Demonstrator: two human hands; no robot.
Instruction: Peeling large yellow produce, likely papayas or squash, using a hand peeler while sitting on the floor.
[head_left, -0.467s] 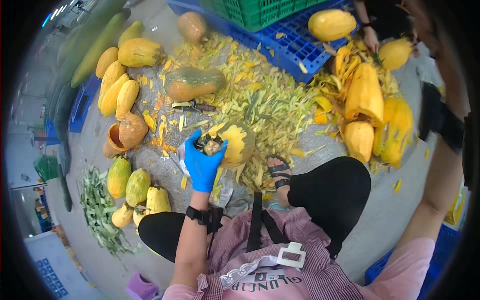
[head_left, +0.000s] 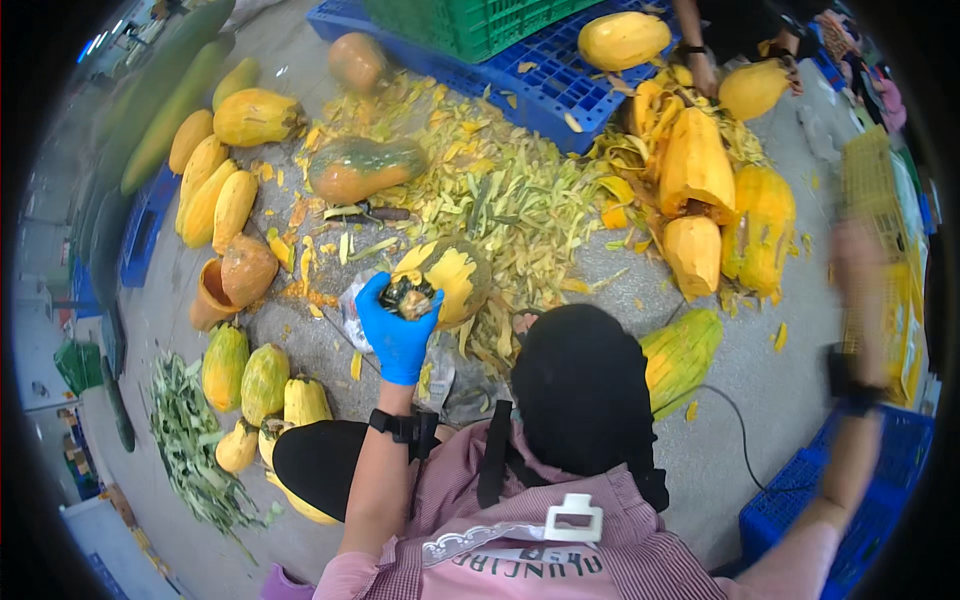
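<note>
My left hand [head_left: 400, 330], blue-gloved, is closed around the dark stem end of this half-peeled pumpkin [head_left: 462, 282], thumb on one side, fingers on the other! The pumpkin lies on the floor in front of me, bare yellow flesh showing beside greenish skin. My right hand [head_left: 858, 255] is up, far to the pumpkin's right, and it's a blur: I can't tell whether it's open or holding anything.

Just beyond the pumpkin, a dark-handled tool [head_left: 388, 213]; behind that, a green-and-orange squash [head_left: 367, 168]. Peelings [head_left: 535, 215] heap up beyond and to its right, a great spread of them! Left of the pumpkin, a hollowed orange gourd [head_left: 250, 268]; nearer me on that side, yellow-green squashes [head_left: 226, 368] and a pile of leaves [head_left: 195, 425].

Over to its right, a streaky green-yellow squash [head_left: 687, 355], and farther off, big peeled yellow pumpkins [head_left: 700, 165]. Well beyond it stands a green crate [head_left: 470, 28] on a blue pallet [head_left: 550, 95], with a co-worker's hand [head_left: 704, 75] to the right.
</note>
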